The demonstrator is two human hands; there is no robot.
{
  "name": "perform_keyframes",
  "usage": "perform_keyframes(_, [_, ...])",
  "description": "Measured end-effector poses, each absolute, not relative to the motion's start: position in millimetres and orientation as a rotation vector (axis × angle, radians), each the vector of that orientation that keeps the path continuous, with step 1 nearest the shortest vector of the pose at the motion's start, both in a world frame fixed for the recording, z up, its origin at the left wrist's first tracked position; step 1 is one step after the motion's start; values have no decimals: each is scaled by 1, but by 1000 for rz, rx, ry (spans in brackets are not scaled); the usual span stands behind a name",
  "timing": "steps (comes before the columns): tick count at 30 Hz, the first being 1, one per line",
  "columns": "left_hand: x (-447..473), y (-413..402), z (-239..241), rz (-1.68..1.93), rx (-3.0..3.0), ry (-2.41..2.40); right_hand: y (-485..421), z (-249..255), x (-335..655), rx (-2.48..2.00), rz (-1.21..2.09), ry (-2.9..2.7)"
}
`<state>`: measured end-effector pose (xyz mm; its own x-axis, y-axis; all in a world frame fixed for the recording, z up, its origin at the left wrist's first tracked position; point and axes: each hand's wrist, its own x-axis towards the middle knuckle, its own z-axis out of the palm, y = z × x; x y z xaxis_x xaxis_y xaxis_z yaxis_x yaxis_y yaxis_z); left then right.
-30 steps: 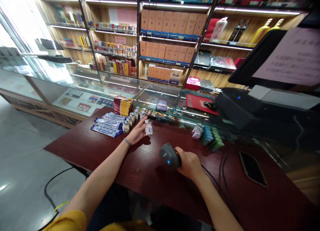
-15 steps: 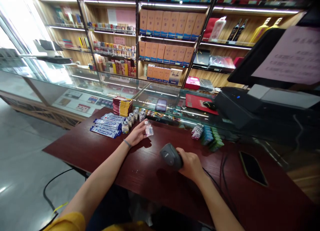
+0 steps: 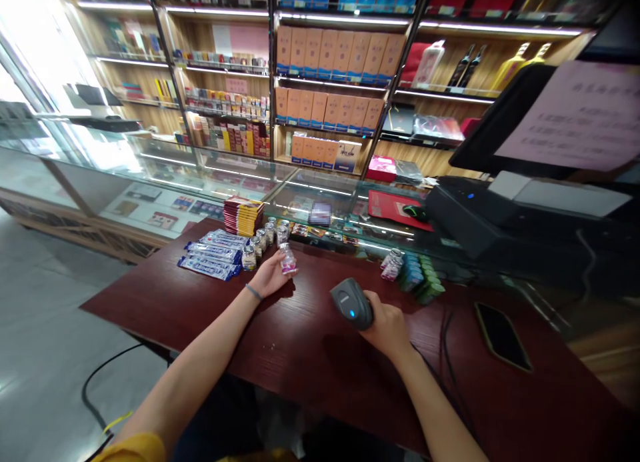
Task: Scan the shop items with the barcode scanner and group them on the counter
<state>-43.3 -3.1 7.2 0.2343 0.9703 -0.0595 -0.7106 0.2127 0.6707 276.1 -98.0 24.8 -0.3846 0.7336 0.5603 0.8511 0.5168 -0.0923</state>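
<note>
My left hand (image 3: 270, 274) is closed around a small clear bottle (image 3: 287, 259) with a pink label and a silvery cap, held low over the dark red table. In my right hand (image 3: 389, 322) is a dark grey barcode scanner (image 3: 353, 304), its head turned toward the left and a blue light lit on top. Several small bottles (image 3: 259, 242) stand in rows just behind my left hand. Beyond the scanner, to its right, are more pink-labelled bottles (image 3: 393, 265), along with blue packs (image 3: 411, 272) and green packs (image 3: 429, 282).
Blue-and-white long packets (image 3: 213, 254) and a stack of red-yellow packets (image 3: 243, 217) lie on the table's (image 3: 165, 302) left. A phone (image 3: 503, 335) and a cable are on the right. Behind runs a glass counter (image 3: 325, 182); a dark monitor and printer-like machine (image 3: 480, 215) stand right.
My left hand has drawn the bottle slightly left and down, turning its pink label into view. The scanner has shifted a little right, and its blue light is now lit.
</note>
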Motion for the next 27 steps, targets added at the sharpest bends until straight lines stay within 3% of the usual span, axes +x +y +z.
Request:
perform_keyframes(12, [9,-5,11,1246,1122,766,-84,33,316,-1587,-304,-1644])
perform_keyframes(27, [196,20,-1,1187,1537,794,-79,43,367,-1612,-285,-1115])
